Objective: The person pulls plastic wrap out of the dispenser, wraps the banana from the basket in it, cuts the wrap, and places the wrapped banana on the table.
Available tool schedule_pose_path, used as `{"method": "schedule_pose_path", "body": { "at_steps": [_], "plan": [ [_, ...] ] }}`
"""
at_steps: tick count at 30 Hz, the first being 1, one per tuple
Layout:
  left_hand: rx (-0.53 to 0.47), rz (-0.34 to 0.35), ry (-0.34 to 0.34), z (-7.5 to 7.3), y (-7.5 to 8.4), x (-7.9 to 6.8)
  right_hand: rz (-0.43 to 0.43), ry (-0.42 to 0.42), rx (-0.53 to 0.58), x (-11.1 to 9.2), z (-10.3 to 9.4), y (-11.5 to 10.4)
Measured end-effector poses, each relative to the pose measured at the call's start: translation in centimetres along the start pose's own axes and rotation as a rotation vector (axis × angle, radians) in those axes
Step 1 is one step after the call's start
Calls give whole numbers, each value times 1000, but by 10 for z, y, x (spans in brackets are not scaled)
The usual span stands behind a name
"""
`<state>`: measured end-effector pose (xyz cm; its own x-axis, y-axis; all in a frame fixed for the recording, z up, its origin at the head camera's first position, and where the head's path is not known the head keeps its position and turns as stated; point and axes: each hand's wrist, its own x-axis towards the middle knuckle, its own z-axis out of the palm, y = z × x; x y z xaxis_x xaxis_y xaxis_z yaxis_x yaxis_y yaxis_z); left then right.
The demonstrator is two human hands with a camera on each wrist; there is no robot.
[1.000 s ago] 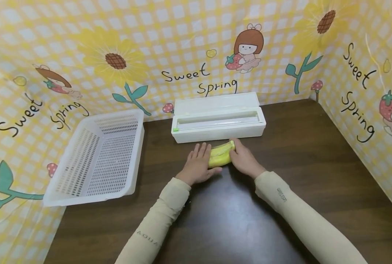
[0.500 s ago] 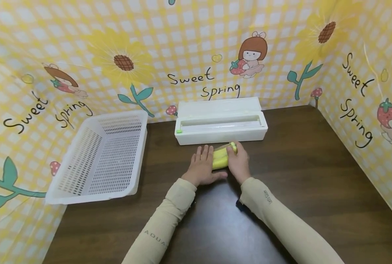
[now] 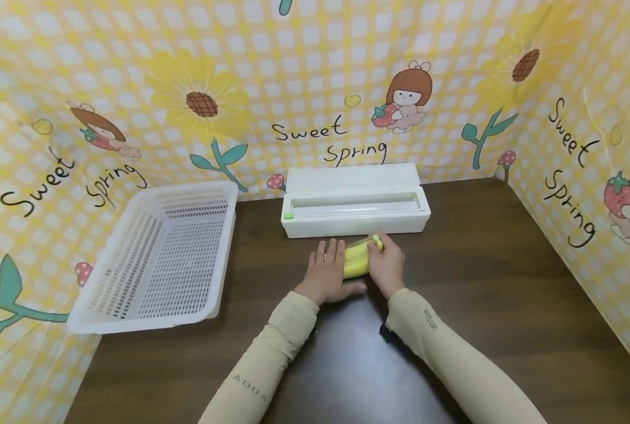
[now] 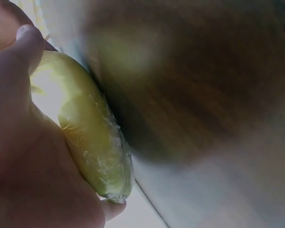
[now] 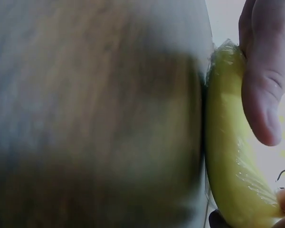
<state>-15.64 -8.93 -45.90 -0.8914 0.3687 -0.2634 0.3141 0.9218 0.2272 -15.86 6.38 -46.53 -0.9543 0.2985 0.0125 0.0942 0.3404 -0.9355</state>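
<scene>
Yellow bananas lie on the table under both hands, just in front of the white box. Clear cling film wraps them tightly, with small wrinkles at the end. My left hand rests with straight fingers over their left end, its thumb stretched out along the near side. At the stem end my right hand grips them, fingers curled round and thumb on top. The right wrist view shows the film-covered bananas against the tabletop, with a thumb beside them. The left hand hides their left end from above.
A white cling film box stands at the back, lid up, roll inside, a green slider at its left. To the left sits a white perforated plastic basket. A yellow checked cloth covers the walls round the wooden table.
My right hand has shifted from the bananas' right end to a closer grip over the stem, thumb now on top. My left hand stays flat on the left end.
</scene>
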Motion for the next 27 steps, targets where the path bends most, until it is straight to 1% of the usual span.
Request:
{"method": "schedule_pose_path", "body": {
  "at_steps": [3, 5, 10, 13, 17, 19, 22, 25, 27],
  "plan": [
    [14, -4, -1, 1, 3, -5, -2, -26, 0, -5, -3, 2],
    [6, -1, -3, 1, 5, -8, -15, -59, 20, -8, -7, 2],
    [-13, 12, -30, -3, 6, -12, -16, -204, 51, -16, -20, -2],
    [-12, 22, -20, -7, 3, -15, -17, -290, 14, -18, -28, -5],
    [-9, 43, 13, -7, 0, -24, -41, -378, -56, -19, -40, -2],
    [-22, 66, 32, -6, -1, -28, -55, -401, -84, -18, -49, -2],
    [-50, 123, 75, -8, -6, -35, -79, -399, -105, -17, -65, -5],
    [-93, 162, 106, -13, -13, -40, -150, -389, -162, -15, -82, -10],
    [-99, 162, 117, -15, -20, -43, -192, -392, -210, -15, -91, -12]
  ]
}}
